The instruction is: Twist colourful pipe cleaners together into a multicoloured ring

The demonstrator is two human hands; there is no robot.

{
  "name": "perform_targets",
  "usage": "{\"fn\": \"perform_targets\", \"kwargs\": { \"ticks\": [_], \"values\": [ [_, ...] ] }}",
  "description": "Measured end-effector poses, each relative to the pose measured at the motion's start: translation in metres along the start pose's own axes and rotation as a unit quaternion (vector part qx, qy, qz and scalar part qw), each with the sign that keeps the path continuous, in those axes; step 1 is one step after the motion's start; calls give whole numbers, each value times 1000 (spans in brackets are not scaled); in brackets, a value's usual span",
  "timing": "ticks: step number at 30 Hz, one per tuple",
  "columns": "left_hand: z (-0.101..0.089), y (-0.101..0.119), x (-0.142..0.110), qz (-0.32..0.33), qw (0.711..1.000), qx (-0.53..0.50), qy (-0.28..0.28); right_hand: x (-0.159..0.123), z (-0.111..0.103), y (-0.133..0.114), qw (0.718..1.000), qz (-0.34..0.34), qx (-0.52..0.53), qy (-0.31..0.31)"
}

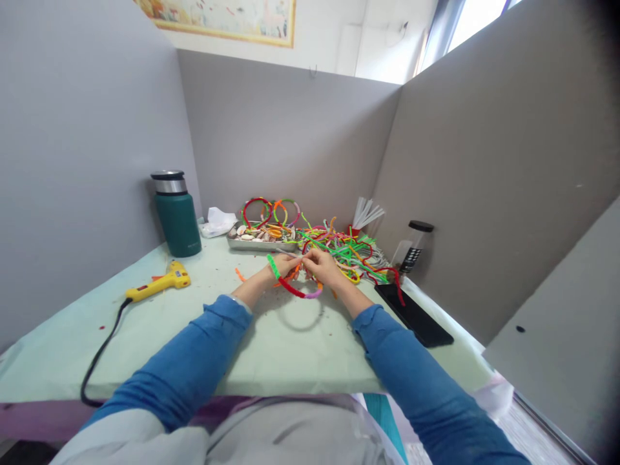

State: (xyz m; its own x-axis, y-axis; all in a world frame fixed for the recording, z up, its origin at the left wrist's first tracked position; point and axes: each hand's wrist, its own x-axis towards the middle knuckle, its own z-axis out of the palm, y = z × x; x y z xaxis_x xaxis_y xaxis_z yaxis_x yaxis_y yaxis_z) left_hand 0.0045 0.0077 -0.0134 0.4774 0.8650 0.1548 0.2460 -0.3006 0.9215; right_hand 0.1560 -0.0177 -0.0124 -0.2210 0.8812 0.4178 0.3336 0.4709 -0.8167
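A ring of fuzzy pipe cleaners (pixel 292 290), with green, orange, red and lilac sections, hangs toward me between my hands above the table. My left hand (pixel 285 265) is closed at its far side, fingertips pinched together. Against them press the fingertips of my right hand (pixel 321 266), also closed on the ring. A thin pale strand shows by the left fingers; what exactly lies between the fingertips is too small to tell. Orange pipe cleaner pieces (pixel 240 275) lie on the table near my left wrist.
Behind my hands are a metal tray (pixel 261 246) of shells, two finished-looking rings (pixel 258 201) and a pipe cleaner pile (pixel 358 248). A yellow glue gun (pixel 159 283) and green bottle (pixel 178 219) stand left. A black phone-like slab (pixel 416 314) lies right. Grey partitions (pixel 290 129) surround the table.
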Motion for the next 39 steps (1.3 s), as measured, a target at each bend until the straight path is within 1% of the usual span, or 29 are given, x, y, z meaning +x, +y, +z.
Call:
{"fn": "perform_targets", "kwargs": {
  "ticks": [2,4,9,11,14,18,21,23,26,28,30,33,36,39],
  "values": [
    [1,-1,0,-8,1000,-9,7,1,1,4,1000,-18,-16,2],
    [0,-2,0,-8,1000,-4,2,1,1,5,1000,-19,-15,2],
    [-4,-5,3,-14,1000,1,-11,-2,-1,-6,997,43,52,-21],
    [-4,-5,4,-24,1000,3,-13,-4,-2,-11,996,52,60,-26],
    [-4,-6,4,-25,1000,2,-16,-4,-3,-14,997,46,43,-32],
    [-3,-6,3,-19,1000,-6,-17,-2,-2,-10,999,36,20,-18],
    [-2,-1,0,-35,999,-34,-25,0,-2,-6,999,39,27,-2],
    [-2,4,-4,-32,998,-34,-31,1,-3,-4,998,43,34,7],
    [-7,9,-9,-4,997,25,-69,1,-6,0,997,55,46,13],
    [-12,9,-10,27,993,85,-75,1,-9,3,996,68,59,8],
    [-18,7,-9,46,985,153,-63,1,-10,7,994,84,71,2],
    [-25,7,-8,90,968,233,-24,1,-13,13,992,104,76,-13],
    [-29,9,-9,130,949,286,13,1,-15,18,990,111,75,-32],
    [-31,9,-10,153,931,332,23,2,-16,22,990,121,72,-21]
  ]
}}
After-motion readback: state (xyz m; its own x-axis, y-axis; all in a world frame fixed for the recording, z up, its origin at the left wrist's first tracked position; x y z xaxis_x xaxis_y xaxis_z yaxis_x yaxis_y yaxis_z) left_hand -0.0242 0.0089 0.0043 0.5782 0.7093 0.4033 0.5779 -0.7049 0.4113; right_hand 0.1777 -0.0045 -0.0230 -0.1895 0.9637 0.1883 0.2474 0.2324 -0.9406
